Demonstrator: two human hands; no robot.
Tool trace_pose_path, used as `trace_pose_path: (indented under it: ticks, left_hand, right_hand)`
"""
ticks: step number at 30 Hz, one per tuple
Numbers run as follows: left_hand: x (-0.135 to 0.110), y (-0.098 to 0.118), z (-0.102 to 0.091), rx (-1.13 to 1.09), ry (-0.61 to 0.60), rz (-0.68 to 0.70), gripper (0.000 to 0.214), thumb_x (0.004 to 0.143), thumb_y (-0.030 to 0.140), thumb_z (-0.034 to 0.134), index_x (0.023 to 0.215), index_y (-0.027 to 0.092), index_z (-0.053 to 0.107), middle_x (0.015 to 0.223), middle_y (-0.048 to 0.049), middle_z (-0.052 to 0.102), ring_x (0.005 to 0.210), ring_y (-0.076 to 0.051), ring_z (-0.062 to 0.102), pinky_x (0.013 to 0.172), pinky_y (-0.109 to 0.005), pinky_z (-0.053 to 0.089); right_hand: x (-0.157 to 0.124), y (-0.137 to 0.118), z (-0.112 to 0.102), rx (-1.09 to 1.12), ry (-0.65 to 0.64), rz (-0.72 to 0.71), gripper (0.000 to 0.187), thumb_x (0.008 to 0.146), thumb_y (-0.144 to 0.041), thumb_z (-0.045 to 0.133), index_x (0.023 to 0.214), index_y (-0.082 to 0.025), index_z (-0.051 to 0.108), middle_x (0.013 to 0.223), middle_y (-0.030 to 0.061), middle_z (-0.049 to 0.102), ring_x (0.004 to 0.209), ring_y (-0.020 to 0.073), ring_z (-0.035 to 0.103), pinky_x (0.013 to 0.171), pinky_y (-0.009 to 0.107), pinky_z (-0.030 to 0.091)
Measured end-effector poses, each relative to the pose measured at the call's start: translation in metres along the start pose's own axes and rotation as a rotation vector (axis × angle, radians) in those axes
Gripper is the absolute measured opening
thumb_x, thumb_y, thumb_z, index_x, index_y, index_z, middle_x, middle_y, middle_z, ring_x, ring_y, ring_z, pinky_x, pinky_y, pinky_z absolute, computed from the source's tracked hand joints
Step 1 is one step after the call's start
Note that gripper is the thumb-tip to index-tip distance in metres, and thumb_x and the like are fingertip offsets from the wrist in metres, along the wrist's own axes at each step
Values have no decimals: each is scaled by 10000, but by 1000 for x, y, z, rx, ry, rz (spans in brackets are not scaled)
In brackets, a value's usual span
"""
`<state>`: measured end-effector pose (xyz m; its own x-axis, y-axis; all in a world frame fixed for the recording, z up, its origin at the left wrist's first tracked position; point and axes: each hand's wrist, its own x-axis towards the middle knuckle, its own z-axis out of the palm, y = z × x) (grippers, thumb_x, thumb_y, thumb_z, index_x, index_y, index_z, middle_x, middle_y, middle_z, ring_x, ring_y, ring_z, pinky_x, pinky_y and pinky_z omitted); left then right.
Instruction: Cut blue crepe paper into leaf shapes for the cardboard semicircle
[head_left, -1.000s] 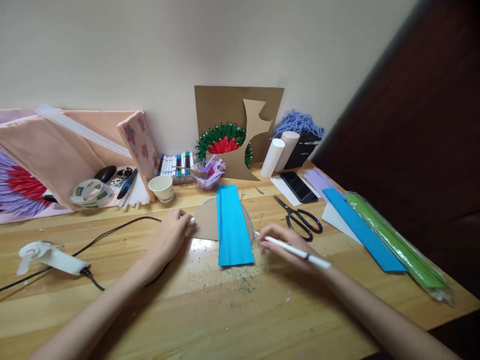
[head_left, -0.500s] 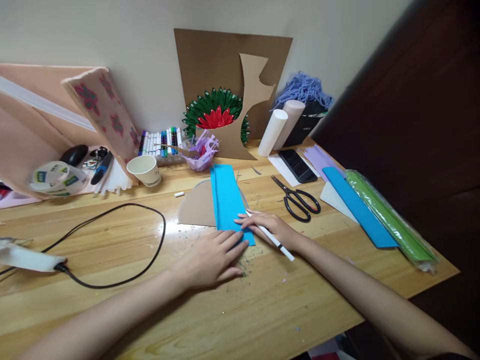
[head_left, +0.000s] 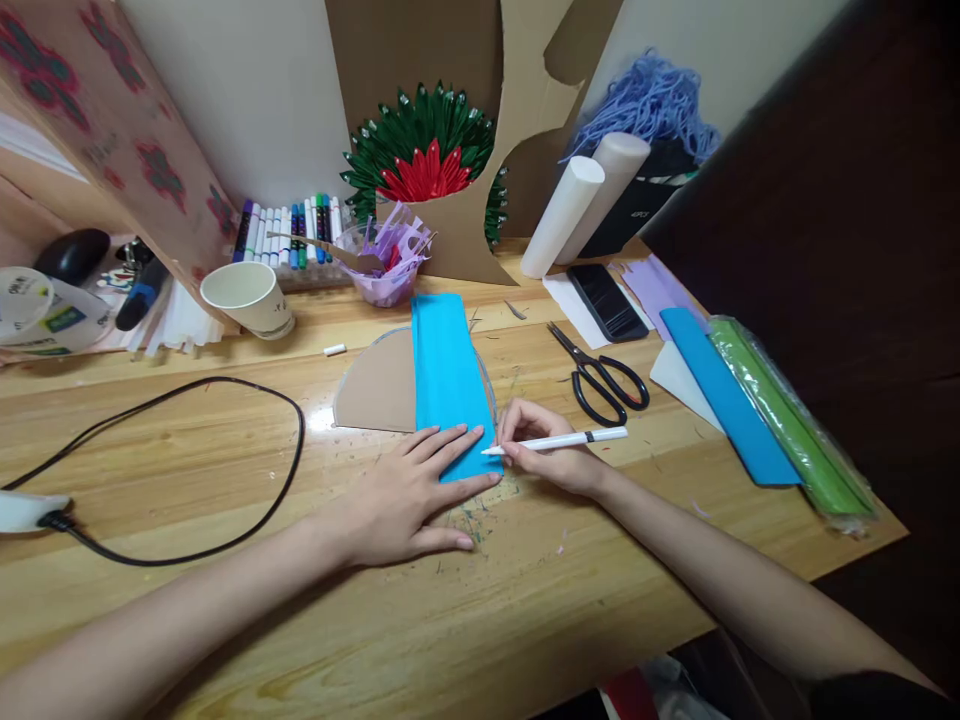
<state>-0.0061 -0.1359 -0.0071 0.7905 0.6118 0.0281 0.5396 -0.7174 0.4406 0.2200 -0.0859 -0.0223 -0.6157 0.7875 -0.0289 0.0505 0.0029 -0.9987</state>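
In the head view, the left hand (head_left: 397, 500) lies flat, fingers spread, on folded blue paper (head_left: 450, 370), which covers part of a cardboard semicircle (head_left: 379, 385) on the worktop (head_left: 450, 620); the right hand (head_left: 559, 467) grips a white marker (head_left: 574, 440).

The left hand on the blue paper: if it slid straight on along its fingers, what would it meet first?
Probably the white pen in the right hand; its tip lies close to the left hand, though its height above the blue paper is unclear.
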Motion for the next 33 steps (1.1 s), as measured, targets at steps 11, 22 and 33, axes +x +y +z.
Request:
trace_pose_path:
  ticks: [11, 22, 33]
  left_hand:
    - [1, -2, 2, 49, -9, 4, 614, 841, 625, 367, 1376, 325, 345, 1504, -115, 194, 1357, -323, 225, 1045, -502, 251]
    - [1, -2, 2, 46, -37, 16, 604, 843, 625, 358, 1377, 341, 339, 1501, -123, 197, 1358, -340, 209, 1032, -536, 255]
    - [0, -3, 2, 4, 23, 28, 581, 855, 553, 426, 1358, 265, 392, 1515, -150, 100, 1357, -353, 203, 1042, -524, 263]
  right_hand:
    - [-1, -1, 8, -310, 205, 42, 301, 804, -330, 610, 596, -193, 442, 543, -28, 509, 520, 108, 469, 499, 233, 345]
    - [-4, -3, 9, -383, 134, 32, 248, 791, -338, 621, 633, -186, 504, 569, -22, 533, 517, 98, 464, 483, 220, 342]
    - [-4, -3, 10, -313, 134, 43, 158, 790, -311, 623, 716, -187, 560, 657, -8, 567, 562, 100, 491, 502, 218, 368]
